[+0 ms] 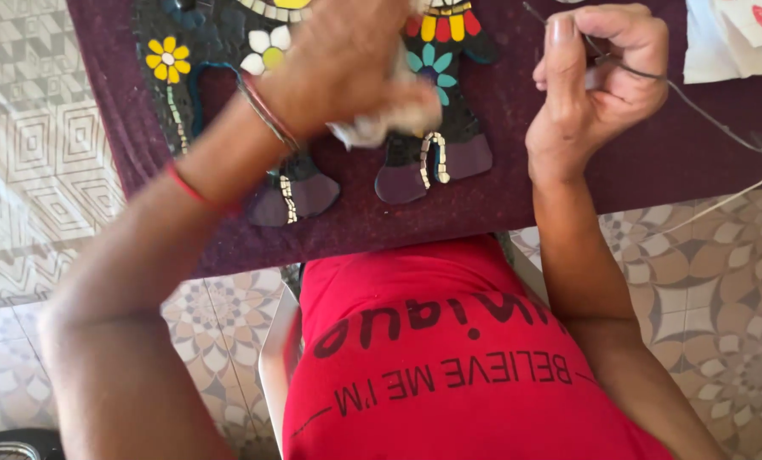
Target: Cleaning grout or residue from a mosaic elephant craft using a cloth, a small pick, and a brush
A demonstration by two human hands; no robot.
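A dark mosaic figure (436, 158) with coloured flower tiles and purple feet lies on a maroon cloth (568, 183) over the table. My left hand (347, 64) is over the figure's middle, fingers closed on a crumpled white cloth (372, 128) that presses against the mosaic. A thin bangle and a red thread circle that wrist. My right hand (594, 72) is raised to the right of the figure, fingers pinched on a thin dark wire tool (696, 106) that trails off to the right.
White paper or packaging (739, 38) lies at the table's top right corner. A white cord (730, 200) hangs off the right edge. A patterned tiled floor (713, 307) lies below, and a white chair edge (270, 358) shows by my red shirt.
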